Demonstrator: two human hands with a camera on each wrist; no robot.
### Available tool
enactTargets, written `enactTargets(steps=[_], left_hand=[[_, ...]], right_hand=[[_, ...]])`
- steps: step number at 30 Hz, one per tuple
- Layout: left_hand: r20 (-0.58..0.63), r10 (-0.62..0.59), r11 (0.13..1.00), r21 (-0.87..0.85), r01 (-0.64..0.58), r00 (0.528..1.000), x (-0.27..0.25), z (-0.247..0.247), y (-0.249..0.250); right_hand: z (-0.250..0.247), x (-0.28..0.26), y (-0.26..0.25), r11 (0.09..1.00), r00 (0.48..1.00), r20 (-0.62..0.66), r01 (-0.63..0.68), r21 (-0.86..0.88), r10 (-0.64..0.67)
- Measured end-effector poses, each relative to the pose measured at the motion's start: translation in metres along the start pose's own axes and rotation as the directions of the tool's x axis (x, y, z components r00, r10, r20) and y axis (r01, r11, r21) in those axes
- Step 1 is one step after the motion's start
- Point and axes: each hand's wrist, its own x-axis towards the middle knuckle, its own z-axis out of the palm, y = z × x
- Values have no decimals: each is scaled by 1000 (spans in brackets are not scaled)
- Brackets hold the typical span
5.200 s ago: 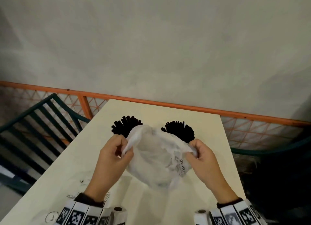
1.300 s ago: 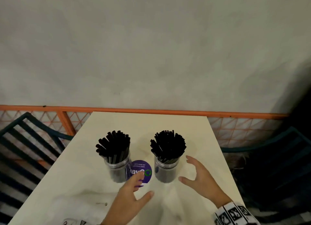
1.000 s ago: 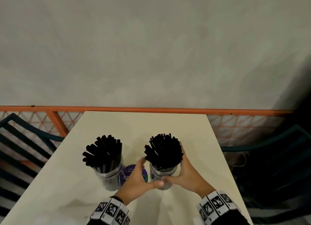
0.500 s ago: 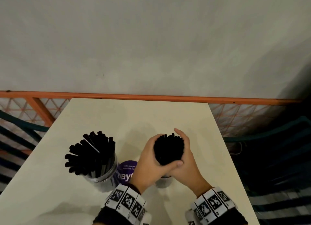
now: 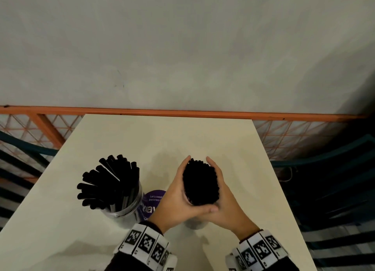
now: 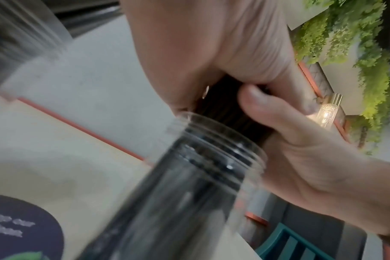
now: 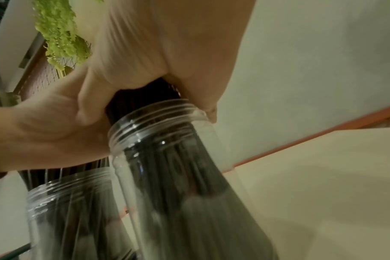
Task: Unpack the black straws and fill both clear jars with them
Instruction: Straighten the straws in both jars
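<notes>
Left hand (image 5: 176,197) and right hand (image 5: 225,201) cup the right bunch of straws (image 5: 200,185) above its jar (image 7: 180,176), fingers curled round it. Light, stiff and slick, straws likely splay unless squeezed near the rim. The left jar (image 5: 123,206) holds a fanned bunch (image 5: 107,183). Both look full.

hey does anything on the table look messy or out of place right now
Only the left jar: its straws splay out unevenly. In the right jar, both hands squeeze the straws into a tight bundle. Nothing spilled.
</notes>
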Motion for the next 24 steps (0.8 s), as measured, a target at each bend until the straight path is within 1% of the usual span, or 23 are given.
enactTargets(steps=[2, 3, 5, 7, 9, 11, 14, 17, 20, 21, 24], left_hand=[[-118, 13, 1000, -25, -16, 993, -2, 7, 0], [-156, 25, 999, -29, -30, 987, -3, 9, 1], [-181, 48, 998, -20, -53, 982, -5, 9, 2], [-180, 41, 999, -6, -42, 983, -5, 6, 1], [-187, 4, 1000, -23, -8, 982, -6, 4, -2], [-181, -21, 999, -46, 13, 983, -6, 5, -1], [-196, -22, 997, -74, 7, 980, -6, 8, 1], [-204, -19, 999, -51, 9, 979, -3, 9, 0], [-189, -3, 999, -43, -5, 982, -3, 3, -1], [-179, -6, 999, -48, -3, 984, -6, -1, -2], [-132, -35, 999, -30, 31, 991, -16, -14, -10]], right_hand=[[7, 1, -6, 1000, 994, -108, 1, 21, 1], [8, 1, -7, 1000, 986, -166, 15, 6, -14], [9, 0, -6, 999, 971, -236, 41, -30, -46], [10, -3, -2, 999, 972, -230, 29, -46, -39], [12, -5, 1, 997, 981, -192, 22, -74, -36], [12, -5, 1, 997, 982, -185, 23, -73, -36], [10, -4, 0, 998, 981, -189, 36, -43, -44], [11, -4, 0, 998, 984, -178, 18, -54, -27], [9, -6, 3, 990, 979, -200, 6, -143, -34], [6, -8, 5, 989, 979, -202, -4, -148, -27], [0, -17, 9, 995, 988, -154, -44, -85, 30]])
